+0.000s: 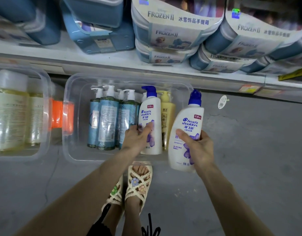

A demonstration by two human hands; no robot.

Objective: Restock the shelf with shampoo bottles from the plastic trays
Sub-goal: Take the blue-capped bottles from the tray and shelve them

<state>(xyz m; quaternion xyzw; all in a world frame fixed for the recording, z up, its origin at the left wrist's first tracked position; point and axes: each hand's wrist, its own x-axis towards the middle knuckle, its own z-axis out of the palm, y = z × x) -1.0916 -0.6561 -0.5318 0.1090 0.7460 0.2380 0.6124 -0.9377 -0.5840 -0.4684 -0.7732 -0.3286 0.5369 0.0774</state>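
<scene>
A clear plastic tray (73, 150) sits on the floor below the shelf (112, 63). Inside it stand several blue-green pump bottles (106, 120), a yellow pump bottle (167, 116) and a white shampoo bottle with a blue pump (151, 109). My left hand (136, 138) grips that white bottle low down, thumb across its purple label, still inside the tray. My right hand (198, 147) holds a second white shampoo bottle (187, 126) with a blue pump, lifted above the tray's right rim.
A second clear tray (44, 92) with pale yellow bottles stands at the left, an orange object (57, 114) between the trays. Blue and white Frozen II boxes (174, 34) fill the shelf above. My sandalled feet (135, 183) stand on grey floor near the tray's front edge.
</scene>
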